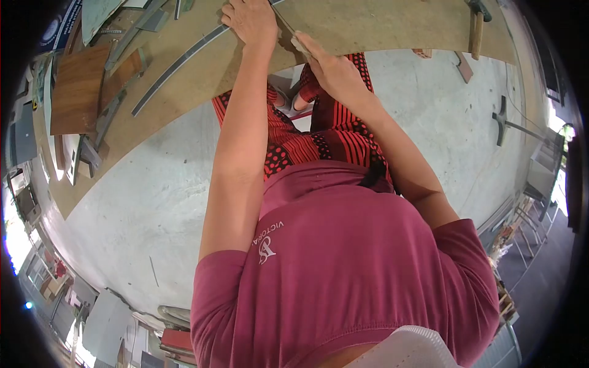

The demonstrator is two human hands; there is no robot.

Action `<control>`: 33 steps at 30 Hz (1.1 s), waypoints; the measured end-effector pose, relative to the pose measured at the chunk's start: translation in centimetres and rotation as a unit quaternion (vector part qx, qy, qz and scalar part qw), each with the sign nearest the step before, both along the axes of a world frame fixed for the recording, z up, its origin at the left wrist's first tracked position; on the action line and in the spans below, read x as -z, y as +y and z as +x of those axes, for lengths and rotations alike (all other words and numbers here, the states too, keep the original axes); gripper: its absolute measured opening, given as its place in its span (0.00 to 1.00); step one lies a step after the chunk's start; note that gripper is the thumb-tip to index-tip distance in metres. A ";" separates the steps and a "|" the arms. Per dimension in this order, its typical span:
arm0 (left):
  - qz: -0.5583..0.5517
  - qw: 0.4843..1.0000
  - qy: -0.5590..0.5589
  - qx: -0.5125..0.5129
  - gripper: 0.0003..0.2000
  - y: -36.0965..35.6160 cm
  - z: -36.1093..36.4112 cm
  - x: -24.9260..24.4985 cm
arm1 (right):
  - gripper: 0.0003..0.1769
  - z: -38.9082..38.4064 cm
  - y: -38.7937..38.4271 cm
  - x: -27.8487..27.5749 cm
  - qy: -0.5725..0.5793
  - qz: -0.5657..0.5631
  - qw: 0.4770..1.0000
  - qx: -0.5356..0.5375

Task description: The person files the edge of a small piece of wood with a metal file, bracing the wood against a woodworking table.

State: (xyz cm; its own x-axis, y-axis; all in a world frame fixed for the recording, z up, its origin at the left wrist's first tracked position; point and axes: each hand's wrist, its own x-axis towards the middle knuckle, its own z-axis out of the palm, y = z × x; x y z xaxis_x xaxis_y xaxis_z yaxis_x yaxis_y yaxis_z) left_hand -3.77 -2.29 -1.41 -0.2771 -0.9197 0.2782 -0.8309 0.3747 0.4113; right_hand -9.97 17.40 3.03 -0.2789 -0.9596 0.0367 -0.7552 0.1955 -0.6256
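My left hand (253,23) is at the top middle of the head view, over a long narrow grey strip (181,69) with a dark edge that lies on the brown tabletop (368,27). Its fingers are bent and pressed down on the strip; the fingertips are partly cut off by the frame. Lower and to the right, at the table's near edge, my right hand (337,72) is closed around a pale, crumpled-looking piece (300,46). A thin strip (283,21) runs from that piece up toward my left hand. What exactly the right fingers hold is partly hidden.
A hammer (477,30) lies at the table's right end. Wooden boards (78,89) and grey offcuts (126,37) are piled at the left. Below the table is a pale concrete floor (165,190), with a T-shaped metal stand (502,119) at the right.
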 end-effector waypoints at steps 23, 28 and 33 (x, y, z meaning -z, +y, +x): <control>-0.126 0.992 0.019 -0.004 0.12 -0.1 -0.1 0.9 | 0.29 1.3 0.0 -1.4 -0.040 0.081 0.996 0.025; -0.114 0.993 0.027 -0.021 0.12 0.0 -0.5 0.2 | 0.28 1.2 1.8 -0.2 -0.011 0.015 1.000 0.017; -0.129 0.991 0.022 -0.015 0.12 -0.3 -0.3 1.0 | 0.28 1.0 1.7 -0.2 -0.015 0.023 0.999 0.020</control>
State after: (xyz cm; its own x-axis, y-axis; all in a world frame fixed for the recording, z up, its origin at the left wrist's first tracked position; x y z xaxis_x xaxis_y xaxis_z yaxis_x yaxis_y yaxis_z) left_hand -4.07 -2.60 -2.40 -0.2328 -0.8240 0.5165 -0.8266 0.4475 0.3413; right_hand -8.94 19.11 3.23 -0.3170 -0.9483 -0.0168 -0.7278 0.2546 -0.6368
